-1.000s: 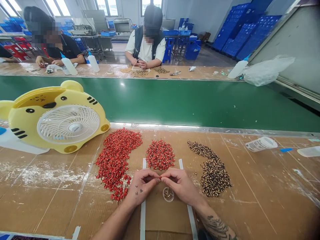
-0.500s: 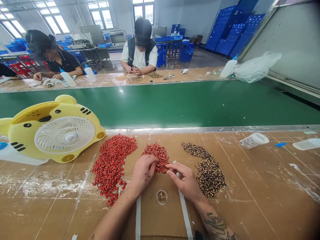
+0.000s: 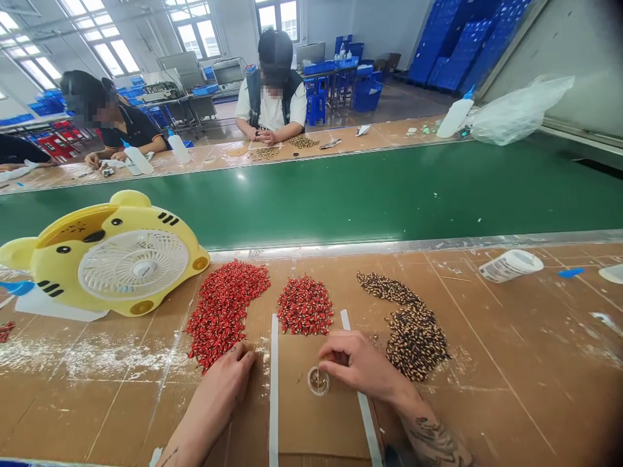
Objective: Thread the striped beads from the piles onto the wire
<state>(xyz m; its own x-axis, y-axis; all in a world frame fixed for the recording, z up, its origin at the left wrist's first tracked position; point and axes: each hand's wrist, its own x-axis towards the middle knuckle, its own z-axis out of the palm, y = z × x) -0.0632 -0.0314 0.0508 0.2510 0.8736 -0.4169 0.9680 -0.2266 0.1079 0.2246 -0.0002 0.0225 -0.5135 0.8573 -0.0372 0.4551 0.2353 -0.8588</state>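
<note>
My left hand [image 3: 228, 379] is at the near edge of the large pile of small red pieces [image 3: 221, 305]. Its fingers are bent and closed together, and whatever they pinch is hidden. My right hand [image 3: 360, 364] is over a small clear round dish [image 3: 311, 390] on the cardboard. Thumb and forefinger pinch the upper end of a thin stick [image 3: 318, 376] whose lower end is in the dish. Beyond the dish lies a smaller red pile [image 3: 304, 305]. To the right spreads a pile of black-and-tan pieces [image 3: 416, 340].
A yellow animal-faced fan [image 3: 131, 259] stands at the left. White tape strips [image 3: 274, 395] flank the dish. A white tub [image 3: 511, 266] lies on its side at the right. Past the green belt [image 3: 311, 201], a person [image 3: 272, 97] and others sit at another table.
My left hand has left the smaller red pile and moved left and nearer, to the large one. My right hand has come down to the dish and taken hold of the stick.
</note>
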